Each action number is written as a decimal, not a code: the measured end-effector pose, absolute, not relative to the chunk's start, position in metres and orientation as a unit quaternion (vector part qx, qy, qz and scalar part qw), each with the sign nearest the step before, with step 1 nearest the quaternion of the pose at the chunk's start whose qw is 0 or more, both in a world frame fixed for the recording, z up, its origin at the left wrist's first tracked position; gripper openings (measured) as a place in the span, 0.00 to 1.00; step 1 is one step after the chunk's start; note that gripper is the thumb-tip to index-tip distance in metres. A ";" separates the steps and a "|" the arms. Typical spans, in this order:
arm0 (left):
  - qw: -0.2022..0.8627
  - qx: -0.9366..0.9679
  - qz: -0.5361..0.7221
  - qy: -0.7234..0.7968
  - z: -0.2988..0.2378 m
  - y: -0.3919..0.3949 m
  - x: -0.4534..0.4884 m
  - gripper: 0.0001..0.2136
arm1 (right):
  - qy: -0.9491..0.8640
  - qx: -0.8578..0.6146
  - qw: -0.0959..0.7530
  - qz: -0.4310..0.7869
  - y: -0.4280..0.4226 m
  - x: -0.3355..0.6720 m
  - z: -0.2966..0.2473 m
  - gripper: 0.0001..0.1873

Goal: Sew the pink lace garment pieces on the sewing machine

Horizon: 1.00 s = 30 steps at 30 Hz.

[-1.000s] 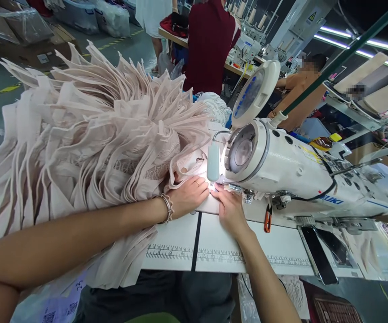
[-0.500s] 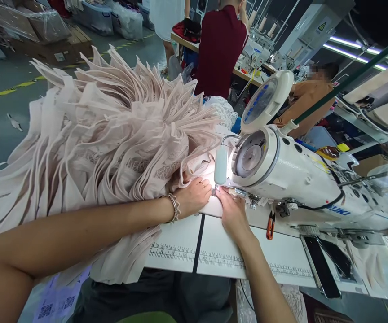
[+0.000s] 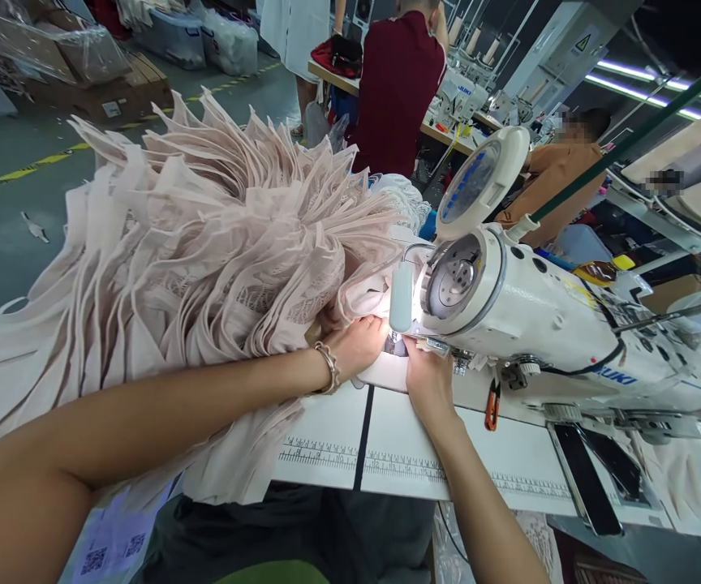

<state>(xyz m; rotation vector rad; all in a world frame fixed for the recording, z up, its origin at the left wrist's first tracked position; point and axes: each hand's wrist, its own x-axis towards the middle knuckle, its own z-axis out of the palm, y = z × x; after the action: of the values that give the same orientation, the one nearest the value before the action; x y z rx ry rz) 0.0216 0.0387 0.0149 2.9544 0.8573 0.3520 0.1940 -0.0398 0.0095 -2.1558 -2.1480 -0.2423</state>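
Note:
A big heap of pale pink fabric pieces (image 3: pixel 192 268) covers the left of the sewing table (image 3: pixel 399 454). My left hand (image 3: pixel 356 345), with a bracelet on the wrist, presses flat on the fabric just left of the needle area. My right hand (image 3: pixel 427 381) lies on the fabric right under the head of the white sewing machine (image 3: pixel 526 316), fingers toward the needle. A small lamp (image 3: pixel 400 298) lights the spot between both hands. The needle itself is hidden by the lamp and my fingers.
Orange-handled snips (image 3: pixel 492 405) hang at the machine's front. A dark phone (image 3: pixel 587 478) lies on the table to the right. Printed rulers run along the table's front edge. Other people work at sewing stations (image 3: pixel 399 81) behind; boxes stand on the floor at back left.
Both hands have slid forward toward the needle with the fabric. The view has shifted slightly, so the machine sits lower-right in frame than before.

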 end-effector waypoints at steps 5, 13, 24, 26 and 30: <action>0.161 0.931 0.104 0.311 0.009 0.054 0.026 0.13 | -0.737 -0.665 0.038 -0.115 -0.044 0.194 0.005 0.23; 0.183 0.930 0.098 0.302 0.002 0.056 0.025 0.15 | -0.735 -0.652 0.051 -0.180 -0.047 0.198 -0.002 0.27; 0.160 0.927 0.131 0.314 0.014 0.048 0.024 0.12 | -0.723 -0.682 0.018 -0.103 -0.049 0.196 0.001 0.33; 0.148 0.925 0.147 0.316 0.013 0.046 0.024 0.12 | -0.721 -0.687 0.005 -0.095 -0.050 0.193 0.003 0.34; 0.121 0.923 0.165 0.325 0.010 0.045 0.025 0.13 | -0.721 -0.686 -0.006 -0.096 -0.050 0.191 0.004 0.35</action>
<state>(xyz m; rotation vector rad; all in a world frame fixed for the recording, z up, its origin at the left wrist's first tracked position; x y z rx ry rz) 0.0254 0.0455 0.0104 2.6963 0.9489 0.4833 0.1907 -0.0498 0.0037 -2.1633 -2.2752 -0.3023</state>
